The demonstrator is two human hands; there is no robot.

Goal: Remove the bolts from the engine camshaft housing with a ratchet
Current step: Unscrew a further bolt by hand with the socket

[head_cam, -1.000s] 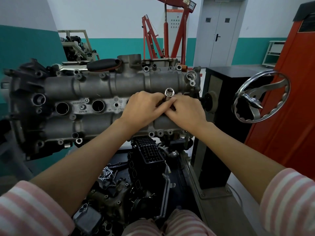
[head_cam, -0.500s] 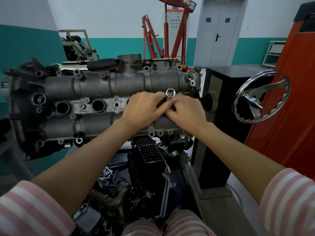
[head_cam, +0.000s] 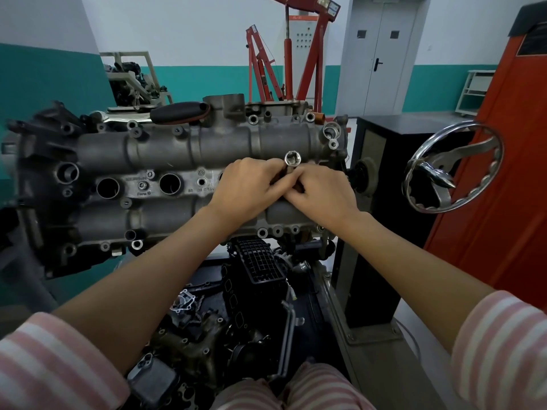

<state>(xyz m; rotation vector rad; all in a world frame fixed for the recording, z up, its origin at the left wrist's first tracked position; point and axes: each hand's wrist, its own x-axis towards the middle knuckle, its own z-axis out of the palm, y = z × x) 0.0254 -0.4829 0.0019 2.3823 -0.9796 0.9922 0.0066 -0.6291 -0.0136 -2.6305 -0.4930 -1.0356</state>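
The grey camshaft housing (head_cam: 165,155) lies across the middle of the view on an engine stand, with bolt bosses along its edges. My left hand (head_cam: 247,187) and my right hand (head_cam: 321,195) meet over its right part, fingers curled round a chrome socket (head_cam: 292,159) whose open square-drive end points up at me. The lower part of the socket and whatever it sits on are hidden by my fingers. No ratchet handle shows.
A chrome handwheel (head_cam: 453,167) sticks out at the right beside a black cabinet (head_cam: 381,173) and an orange panel (head_cam: 509,161). Loose black engine parts (head_cam: 257,261) lie below the housing. A red engine crane (head_cam: 284,57) stands behind.
The socket has crept slightly up and to the right between my fingers; both hands stay in nearly the same place.
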